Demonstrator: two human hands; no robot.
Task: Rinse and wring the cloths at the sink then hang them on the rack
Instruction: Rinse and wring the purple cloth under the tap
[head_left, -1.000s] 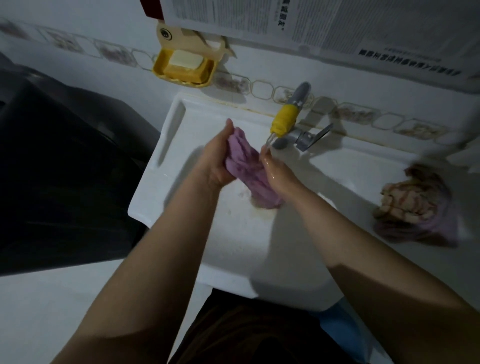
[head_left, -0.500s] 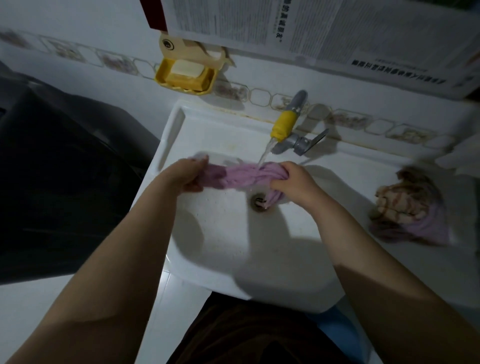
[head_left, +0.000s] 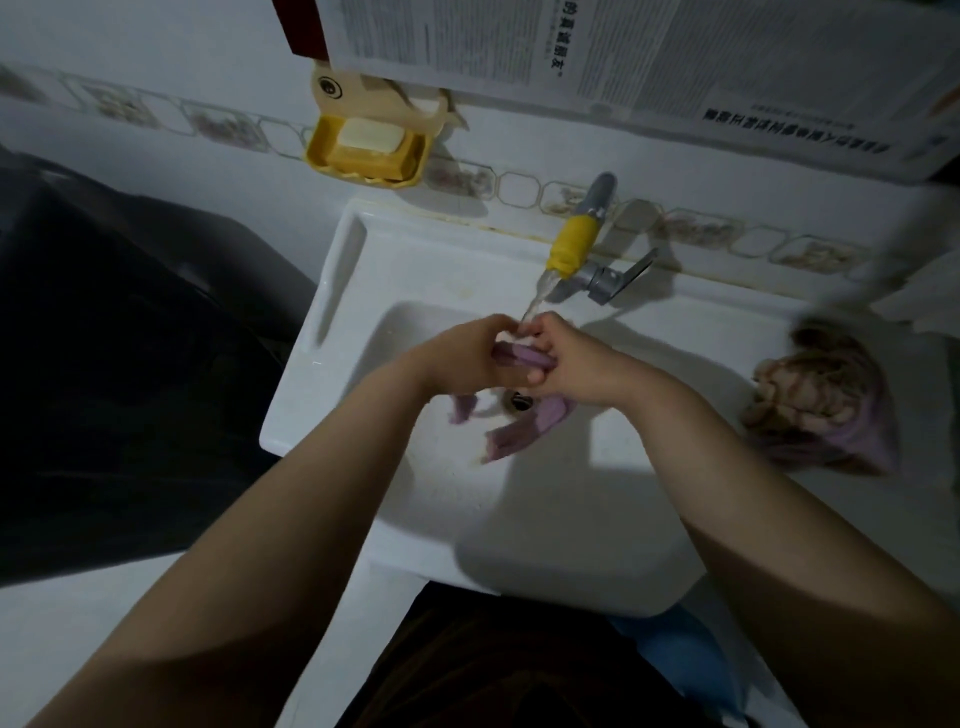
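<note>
A wet purple cloth (head_left: 519, 434) is bunched between my two hands over the white sink (head_left: 545, 519), its ends hanging down near the drain (head_left: 521, 401). My left hand (head_left: 467, 358) grips one part of the cloth and my right hand (head_left: 566, 364) grips the other, the hands close together. Water runs from the yellow-tipped tap (head_left: 571, 249) onto my fingers and the cloth. A second pile of cloths (head_left: 821, 400), brownish over purple, lies on the sink's right ledge. No rack is in view.
A yellow soap dish (head_left: 363, 150) with a bar of soap hangs on the tiled wall above the sink's left corner. Printed paper (head_left: 623, 57) is stuck to the wall above. A dark bulky object (head_left: 119, 374) stands left of the sink.
My hands held the cloth stretched wide half a second ago; they have come together under the water stream, bunching the cloth between them, with its ends now dangling below.
</note>
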